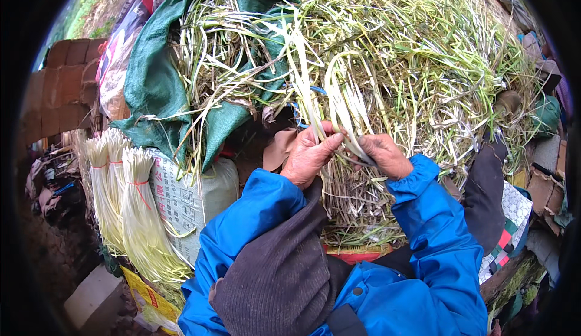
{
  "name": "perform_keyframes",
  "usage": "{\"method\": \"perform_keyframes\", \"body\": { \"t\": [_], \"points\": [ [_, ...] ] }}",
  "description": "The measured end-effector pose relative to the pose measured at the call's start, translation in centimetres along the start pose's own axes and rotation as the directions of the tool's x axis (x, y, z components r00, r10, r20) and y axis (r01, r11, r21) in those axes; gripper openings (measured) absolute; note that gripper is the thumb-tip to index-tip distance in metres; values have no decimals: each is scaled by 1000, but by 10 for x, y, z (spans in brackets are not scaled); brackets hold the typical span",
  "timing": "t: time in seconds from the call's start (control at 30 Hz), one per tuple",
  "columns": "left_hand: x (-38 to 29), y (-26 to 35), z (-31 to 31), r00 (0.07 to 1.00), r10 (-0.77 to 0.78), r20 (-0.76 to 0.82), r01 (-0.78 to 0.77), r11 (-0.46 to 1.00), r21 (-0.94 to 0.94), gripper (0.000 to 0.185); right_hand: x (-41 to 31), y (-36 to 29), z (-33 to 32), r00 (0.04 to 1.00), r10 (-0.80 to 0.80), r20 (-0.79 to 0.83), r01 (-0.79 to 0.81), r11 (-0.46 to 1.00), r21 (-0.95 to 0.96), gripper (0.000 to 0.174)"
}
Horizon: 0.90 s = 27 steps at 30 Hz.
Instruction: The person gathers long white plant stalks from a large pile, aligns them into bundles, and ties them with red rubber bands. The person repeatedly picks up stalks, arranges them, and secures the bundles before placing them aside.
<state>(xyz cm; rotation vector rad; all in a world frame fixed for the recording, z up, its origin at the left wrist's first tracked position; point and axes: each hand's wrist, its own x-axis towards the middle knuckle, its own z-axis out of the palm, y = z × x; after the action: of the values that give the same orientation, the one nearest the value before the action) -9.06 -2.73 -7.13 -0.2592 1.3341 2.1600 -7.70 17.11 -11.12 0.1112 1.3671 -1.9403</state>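
Note:
My left hand [313, 152] pinches pale stalks [303, 77] between thumb and fingers near the middle of the view. Close on its right, my right hand [383, 154] grips the ends of more whitish stalks [338, 91], which arch upward and away. Both hands are in front of a large heap of loose green and white stalks [422, 59]. More loose stalks [204, 54] lie in an opened green woven sack [152, 82] at the upper left. Red-tied bundles of pale stalks [140, 218] rest at the left.
A filled white woven sack [222, 191] bearing writing lies beside the bundles. A concrete block [93, 293] is at the lower left, near a yellow printed bag [152, 297]. Brown bricks [63, 86] stand at the left edge. Cardboard pieces [544, 191] lie at the right.

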Motion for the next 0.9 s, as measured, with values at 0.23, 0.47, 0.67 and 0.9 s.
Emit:
{"method": "perform_keyframes", "body": {
  "t": [0.23, 0.47, 0.67, 0.9],
  "points": [
    [4, -1, 0, 976, -25, -214, 33, 999, 31, 13, -10, 7, 34, 992, 77, -95, -52, 969, 243, 25],
    [6, -9, -2, 974, 4, -226, 26, 991, 129, 11, 0, 22, 36, 934, -46, -355, 149, 951, 270, 18],
    [8, -19, -5, 995, 0, -103, 25, 971, 240, 11, -1, 29, 48, 790, -464, -400, 153, 783, -603, 23],
    [7, -26, -11, 995, -76, -61, 87, 975, 205, 12, 0, 28, 40, 937, 72, -341, 66, 924, 377, 19]
  ]
}}
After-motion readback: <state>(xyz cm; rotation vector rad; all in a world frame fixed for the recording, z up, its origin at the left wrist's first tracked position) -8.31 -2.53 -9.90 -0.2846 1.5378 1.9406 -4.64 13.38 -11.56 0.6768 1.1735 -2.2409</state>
